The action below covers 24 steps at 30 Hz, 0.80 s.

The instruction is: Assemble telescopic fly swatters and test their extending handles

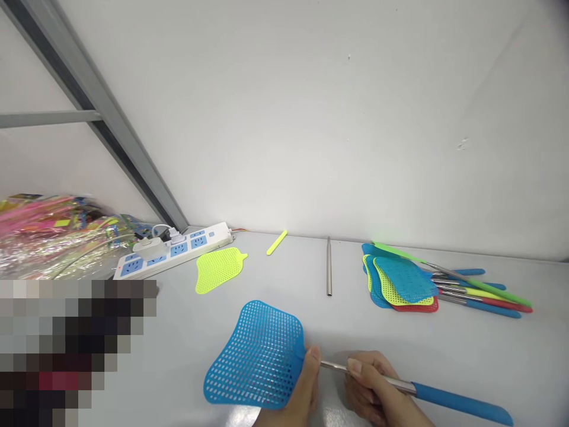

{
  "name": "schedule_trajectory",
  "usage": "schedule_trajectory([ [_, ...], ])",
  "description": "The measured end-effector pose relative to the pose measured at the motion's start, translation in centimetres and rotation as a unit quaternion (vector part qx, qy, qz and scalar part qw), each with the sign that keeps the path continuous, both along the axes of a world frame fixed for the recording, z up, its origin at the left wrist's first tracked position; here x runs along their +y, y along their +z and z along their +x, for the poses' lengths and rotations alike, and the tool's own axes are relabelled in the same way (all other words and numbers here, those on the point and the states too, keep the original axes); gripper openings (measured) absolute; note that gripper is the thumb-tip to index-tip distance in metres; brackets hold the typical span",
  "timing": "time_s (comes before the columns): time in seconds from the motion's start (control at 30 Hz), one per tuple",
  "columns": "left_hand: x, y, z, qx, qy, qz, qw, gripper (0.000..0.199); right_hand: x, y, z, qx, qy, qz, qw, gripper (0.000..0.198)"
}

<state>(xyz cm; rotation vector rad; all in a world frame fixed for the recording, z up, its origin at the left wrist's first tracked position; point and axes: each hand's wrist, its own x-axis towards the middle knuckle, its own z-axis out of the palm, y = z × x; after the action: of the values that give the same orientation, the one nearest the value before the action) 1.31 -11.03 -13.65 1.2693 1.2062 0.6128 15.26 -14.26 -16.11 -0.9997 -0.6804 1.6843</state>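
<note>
Left hand (304, 379) pinches blue swatter (258, 356) at neck; right hand (372, 384) curls fingers round rod (335, 366). Tube (329, 267) by back edge of table (169, 356).

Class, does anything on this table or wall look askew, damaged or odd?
On the multicoloured mesh swatter pile, one green metal-shafted swatter lies askew, its head nearly edge-on while the others lie flatter. The plain pale wall has small chipped-looking marks at right.

Swatter pile (405, 280) R of tube (329, 267).
</note>
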Motion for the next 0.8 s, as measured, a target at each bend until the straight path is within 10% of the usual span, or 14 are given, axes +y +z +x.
schedule_trajectory([
  [0.8, 1.0, -0.6, -1.0, 0.032, 0.032, 0.033, 0.998, 0.053, 0.2, 1.4, 1.0, -0.005, -0.021, -0.011, 1.0, 0.04],
])
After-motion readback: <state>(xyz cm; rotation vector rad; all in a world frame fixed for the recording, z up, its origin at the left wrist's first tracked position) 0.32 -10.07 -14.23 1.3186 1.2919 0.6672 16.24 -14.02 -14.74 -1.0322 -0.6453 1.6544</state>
